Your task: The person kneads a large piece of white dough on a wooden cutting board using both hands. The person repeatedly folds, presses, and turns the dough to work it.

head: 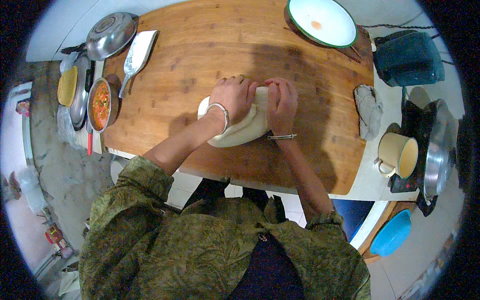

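A thick slab of pale dough (238, 131) lies on a wooden board (180, 48), folded or creased along its middle. My left hand (234, 95), with a silver bangle at the wrist, rests on top of it, fingers pointing to the far edge. On the dough's right end, my right hand (283, 101) has its fingers curled over the far side, and a thin bangle circles that wrist too. Both thumbs lie close together near the dough's far edge. My palms hide much of its upper surface.
Left on the board lie a white-bladed scoop (138, 52) and an upturned metal bowl (111, 35). Beside them stands a bowl of chopped red and green food (100, 107). A green-rimmed enamel basin (326, 20), grey cloth (367, 112) and cream mug (399, 155) are to the right.
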The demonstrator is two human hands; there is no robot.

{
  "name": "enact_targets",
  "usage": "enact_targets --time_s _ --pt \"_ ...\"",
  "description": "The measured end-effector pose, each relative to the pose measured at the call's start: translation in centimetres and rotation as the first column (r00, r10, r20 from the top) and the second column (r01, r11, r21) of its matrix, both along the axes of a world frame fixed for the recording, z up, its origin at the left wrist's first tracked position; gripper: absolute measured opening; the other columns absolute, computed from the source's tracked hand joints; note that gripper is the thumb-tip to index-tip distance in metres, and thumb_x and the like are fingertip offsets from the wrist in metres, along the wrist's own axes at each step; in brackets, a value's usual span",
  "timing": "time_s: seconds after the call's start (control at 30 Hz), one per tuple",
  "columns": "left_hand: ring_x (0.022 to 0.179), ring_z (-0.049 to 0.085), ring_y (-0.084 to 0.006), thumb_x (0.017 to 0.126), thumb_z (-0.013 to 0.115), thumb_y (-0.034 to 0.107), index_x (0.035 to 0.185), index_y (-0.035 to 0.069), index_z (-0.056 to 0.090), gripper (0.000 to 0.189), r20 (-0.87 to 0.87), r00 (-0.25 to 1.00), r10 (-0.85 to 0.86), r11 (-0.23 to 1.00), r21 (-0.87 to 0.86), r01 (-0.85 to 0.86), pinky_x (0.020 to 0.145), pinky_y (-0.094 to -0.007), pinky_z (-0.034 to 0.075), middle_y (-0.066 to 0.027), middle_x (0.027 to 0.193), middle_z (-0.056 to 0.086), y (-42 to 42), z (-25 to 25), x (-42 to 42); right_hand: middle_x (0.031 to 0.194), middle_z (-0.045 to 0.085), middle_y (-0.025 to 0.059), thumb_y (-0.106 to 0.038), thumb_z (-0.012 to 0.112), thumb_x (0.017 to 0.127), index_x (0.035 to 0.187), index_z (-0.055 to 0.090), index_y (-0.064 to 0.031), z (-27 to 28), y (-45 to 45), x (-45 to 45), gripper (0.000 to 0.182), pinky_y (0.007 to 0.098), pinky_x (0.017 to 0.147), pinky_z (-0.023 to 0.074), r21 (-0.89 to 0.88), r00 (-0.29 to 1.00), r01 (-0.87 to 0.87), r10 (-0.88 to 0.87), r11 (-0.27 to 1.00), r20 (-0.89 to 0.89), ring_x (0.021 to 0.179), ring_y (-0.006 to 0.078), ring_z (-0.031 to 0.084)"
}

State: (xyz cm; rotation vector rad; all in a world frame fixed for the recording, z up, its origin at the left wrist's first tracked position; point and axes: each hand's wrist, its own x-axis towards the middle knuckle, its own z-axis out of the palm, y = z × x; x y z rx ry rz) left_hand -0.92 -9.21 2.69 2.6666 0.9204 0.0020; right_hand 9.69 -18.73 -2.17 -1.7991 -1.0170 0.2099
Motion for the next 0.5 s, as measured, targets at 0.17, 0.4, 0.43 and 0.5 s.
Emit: enact_targets --time_s 0.17,0.4,0.43,0.5 --pt "0.079 0.062 -0.0354 0.093 0.040 0.030 0.088 0.001 0.062 0.037 -0.083 0.994 -0.075 0.993 0.082 0.081 0.076 -0.0467 0.047 -0.0192 0.083 0.063 0.7 -0.4 0.2 0.091 0.060 0.0132 -0.020 0.047 0.090 0.093 0.059 -0.0050 -0.7 0.5 0.7 0.019 0.0472 0.087 0.0383 -0.021 0.979 -0.027 0.031 0.999 0.200 0.089 0.0322 0.055" --pt "0.102 0.056 -0.0431 0.092 0.021 0.049 0.104 -0.008 0.061 0.071 -0.163 0.914 0.371 0.896 -0.197 -0.399 0.092 -0.0457 0.041 -0.0306 0.109 0.057 1.5 -1.2 -0.2 0.103 0.060 0.0185 -0.030 0.045 0.091 0.102 0.060 -0.0012 -0.7 5.1 3.1 0.034 0.0460 0.091 0.0400 -0.296 0.880 -0.164 0.275 0.941 0.387 0.094 0.0351 0.057" --pt "0.106 0.053 -0.0440 0.092 0.021 0.049 0.105 -0.009 0.060 0.071 -0.134 0.885 0.447 0.856 -0.225 -0.466 0.095 -0.0457 0.038 -0.0314 0.111 0.055 0.9 0.0 -0.7 0.107 0.059 0.0194 -0.031 0.045 0.090 0.105 0.059 -0.0008 0.5 5.8 3.2 0.037 0.0459 0.093 0.0394 -0.397 0.818 -0.242 0.406 0.886 0.407 0.099 0.0350 0.055" --pt "0.115 0.046 -0.0453 0.092 0.018 0.050 0.115 -0.010 0.053 0.073 -0.058 0.863 0.502 0.792 -0.371 -0.485 0.100 -0.0445 0.033 -0.0334 0.118 0.051 -0.3 1.4 -2.9 0.117 0.055 0.0205 -0.034 0.046 0.090 0.111 0.058 -0.0002 1.9 6.6 2.2 0.042 0.0458 0.096 0.0379 -0.411 0.810 -0.248 0.421 0.877 0.409 0.109 0.0348 0.051"
